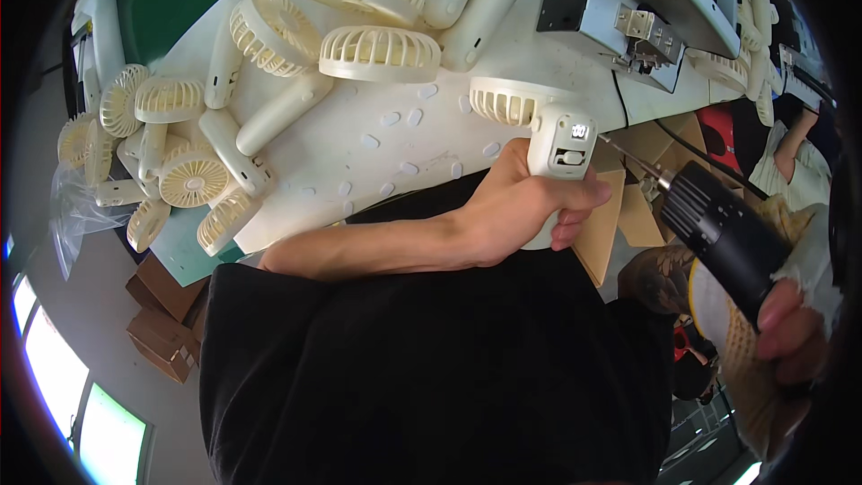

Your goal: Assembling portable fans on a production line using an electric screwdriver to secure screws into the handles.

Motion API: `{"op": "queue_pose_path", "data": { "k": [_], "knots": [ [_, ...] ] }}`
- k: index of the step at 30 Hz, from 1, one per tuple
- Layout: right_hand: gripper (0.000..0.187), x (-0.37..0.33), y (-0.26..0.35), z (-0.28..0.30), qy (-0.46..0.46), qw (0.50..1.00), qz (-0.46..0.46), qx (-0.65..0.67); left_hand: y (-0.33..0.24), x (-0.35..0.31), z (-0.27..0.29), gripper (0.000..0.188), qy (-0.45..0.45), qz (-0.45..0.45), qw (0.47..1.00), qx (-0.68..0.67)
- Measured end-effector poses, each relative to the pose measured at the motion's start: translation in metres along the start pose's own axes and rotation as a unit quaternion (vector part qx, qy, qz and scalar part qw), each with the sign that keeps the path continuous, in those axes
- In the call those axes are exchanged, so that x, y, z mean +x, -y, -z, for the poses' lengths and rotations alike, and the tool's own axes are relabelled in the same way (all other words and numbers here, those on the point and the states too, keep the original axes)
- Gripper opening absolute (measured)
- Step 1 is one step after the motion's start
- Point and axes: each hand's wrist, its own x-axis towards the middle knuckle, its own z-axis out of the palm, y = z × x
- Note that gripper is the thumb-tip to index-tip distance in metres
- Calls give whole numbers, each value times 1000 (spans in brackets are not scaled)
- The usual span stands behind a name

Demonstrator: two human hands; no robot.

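My left hand [503, 216] is wrapped round the handle of a cream handheld fan [548, 148], holding it upright at the table's front edge. A small lit display and a switch show on the fan's side, and its round caged head points left. At the right, my right hand [788, 328] grips a black electric screwdriver [723, 229], partly hidden by a whitish wrap [813, 260] around it. The screwdriver's bit slants up and left, its tip close beside the fan's neck. Whether the tip touches the fan I cannot tell.
Several more cream fans [382, 54] lie on the white table [296, 207], with small oval pieces [415, 117] scattered before them. A metal fixture [646, 31] stands at the back right. An open cardboard box [642, 216] sits below the edge; another person's arm [792, 148] shows at far right.
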Motion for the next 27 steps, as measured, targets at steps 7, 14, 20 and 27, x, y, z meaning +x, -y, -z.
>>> {"op": "queue_pose_path", "data": {
  "k": [7, 14, 20, 27],
  "knots": [
    [36, -13, 0, -32, -182, 977, -93, -58, 1, 0, -2, 25, -18, -12, 999, -28],
    [36, -12, 3, -49, -235, 959, -132, -86, 4, -2, -3, 18, -18, -16, 1000, 3],
    [36, -10, 6, -56, -268, 942, -173, -108, 4, 1, 2, 13, -9, -6, 999, 42],
    [34, -9, 1, -58, -275, 936, -187, -118, 4, 1, 3, 12, -12, -15, 999, 49]
  ]
}}
